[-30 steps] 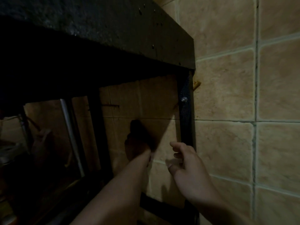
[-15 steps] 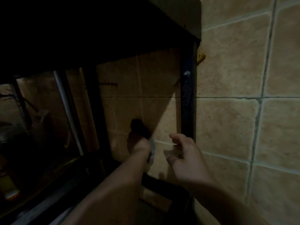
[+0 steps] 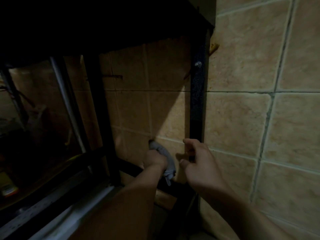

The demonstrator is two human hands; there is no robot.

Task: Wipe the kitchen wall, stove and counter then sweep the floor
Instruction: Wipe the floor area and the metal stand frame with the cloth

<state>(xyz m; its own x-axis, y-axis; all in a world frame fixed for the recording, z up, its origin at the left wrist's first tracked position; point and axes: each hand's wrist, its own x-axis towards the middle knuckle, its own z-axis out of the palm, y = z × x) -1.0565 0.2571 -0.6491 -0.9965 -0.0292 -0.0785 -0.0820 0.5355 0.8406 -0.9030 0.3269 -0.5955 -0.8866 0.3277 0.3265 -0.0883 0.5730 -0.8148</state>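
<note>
- We see the left hand (image 3: 155, 159) reaching under a dark counter (image 3: 103, 23), its fingers curled round a grey cloth (image 3: 166, 159).
- The cloth is bunched in that hand and pressed against the tiled wall (image 3: 242, 110); part of it hangs down below the hand, over the wrist side.
- We locate the contact point on the shaded tiles, just left of the lit patch of wall and just above a dark horizontal frame bar (image 3: 131, 168).
- The right hand (image 3: 199, 163) sits just to the right of the left hand, apart from the cloth.
- Its fingers are loosely curled and its thumb points left; we cannot tell whether the fingertips touch the black vertical leg (image 3: 197, 101) rising directly above them.
- A bolt (image 3: 198, 64) is fixed in that leg, well above the right hand.
- To the right of the right hand the wall shows beige tiles with pale and dark grout lines.
- Far to the left of the left hand, in deep shadow, stands a yellow-labelled container (image 3: 7, 186); other items there are too dark to identify.
</note>
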